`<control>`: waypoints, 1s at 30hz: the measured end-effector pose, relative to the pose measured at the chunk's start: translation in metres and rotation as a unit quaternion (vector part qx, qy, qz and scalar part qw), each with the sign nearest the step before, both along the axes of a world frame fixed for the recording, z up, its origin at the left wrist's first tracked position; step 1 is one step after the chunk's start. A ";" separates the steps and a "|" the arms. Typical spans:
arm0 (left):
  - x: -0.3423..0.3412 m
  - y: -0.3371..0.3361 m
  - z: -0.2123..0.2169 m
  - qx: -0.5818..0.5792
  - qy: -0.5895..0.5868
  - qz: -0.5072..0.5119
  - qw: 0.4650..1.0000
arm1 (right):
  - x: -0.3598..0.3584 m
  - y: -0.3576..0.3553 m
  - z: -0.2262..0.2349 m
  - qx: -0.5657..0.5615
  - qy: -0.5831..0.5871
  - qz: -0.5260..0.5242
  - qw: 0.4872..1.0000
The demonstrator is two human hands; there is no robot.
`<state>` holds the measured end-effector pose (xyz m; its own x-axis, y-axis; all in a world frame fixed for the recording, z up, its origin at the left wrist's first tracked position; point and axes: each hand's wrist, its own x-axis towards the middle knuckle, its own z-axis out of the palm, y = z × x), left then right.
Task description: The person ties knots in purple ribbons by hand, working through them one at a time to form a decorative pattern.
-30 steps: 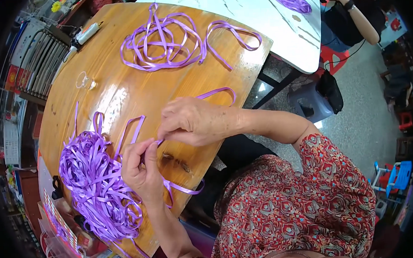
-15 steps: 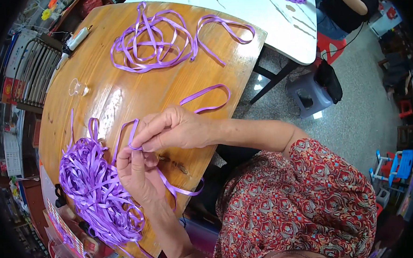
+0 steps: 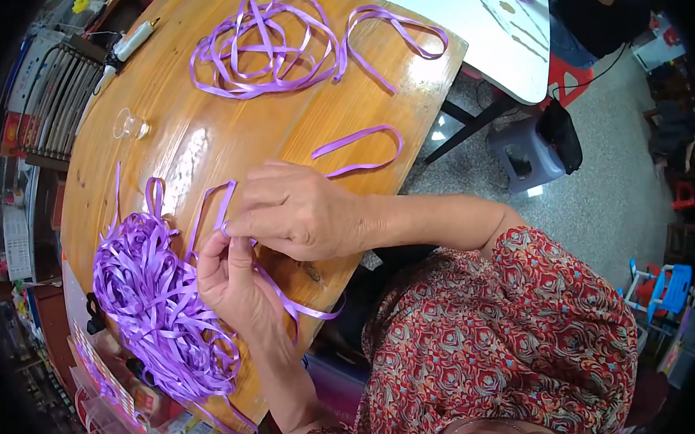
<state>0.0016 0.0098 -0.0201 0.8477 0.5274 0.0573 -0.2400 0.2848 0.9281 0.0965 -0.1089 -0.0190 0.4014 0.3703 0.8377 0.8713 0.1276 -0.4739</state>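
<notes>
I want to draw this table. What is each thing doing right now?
left hand: pinching the ribbon strip
right hand: gripping the same strip
ribbon strip: held, tail hanging off the table edge
ribbon pile: heaped, tangled
loose ribbon: lying in loops
small clear cup: tipped on its side

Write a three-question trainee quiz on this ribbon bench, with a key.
1. True or false: both hands pinch the same purple ribbon strip.
2. On which side of the person does the dense pile of ribbon loops lie? A) left B) right C) on the white table
3. Fill in: the small clear glass piece sits on the ____ table.

Key
1. True: the left hand and right hand meet at one strip, fingertips together.
2. A: it lies beside the left hand, near the edge of the wooden table; the loose ribbon tangle lies farther off.
3. Wooden.
</notes>
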 end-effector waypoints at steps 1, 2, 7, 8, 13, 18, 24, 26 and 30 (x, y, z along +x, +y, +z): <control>-0.001 0.001 0.001 0.006 0.002 0.006 1.000 | -0.001 0.001 0.001 -0.004 -0.002 0.001 1.000; -0.001 0.003 0.001 0.013 0.005 0.012 1.000 | -0.001 0.003 0.001 -0.002 0.002 0.006 1.000; -0.002 0.002 0.004 -0.028 -0.002 -0.022 0.999 | 0.000 -0.006 0.009 -0.061 0.155 0.079 0.983; -0.001 0.003 0.004 -0.046 -0.008 -0.035 0.998 | 0.001 -0.009 0.012 -0.074 0.245 0.113 0.960; -0.003 0.007 0.003 -0.071 -0.023 -0.077 0.994 | 0.006 -0.013 0.014 -0.089 0.379 0.272 0.880; -0.007 0.006 0.011 -0.059 -0.016 -0.057 0.997 | 0.007 -0.008 0.018 -0.053 0.286 0.275 0.916; -0.008 0.011 0.012 -0.067 -0.001 -0.101 0.993 | 0.016 -0.006 0.020 -0.102 -0.065 0.117 0.986; -0.009 0.008 0.016 -0.032 0.026 -0.071 0.997 | 0.021 -0.006 0.022 -0.107 -0.138 0.105 0.979; -0.011 0.005 0.021 -0.029 0.049 -0.061 0.997 | 0.028 -0.007 0.030 -0.115 -0.284 0.124 0.944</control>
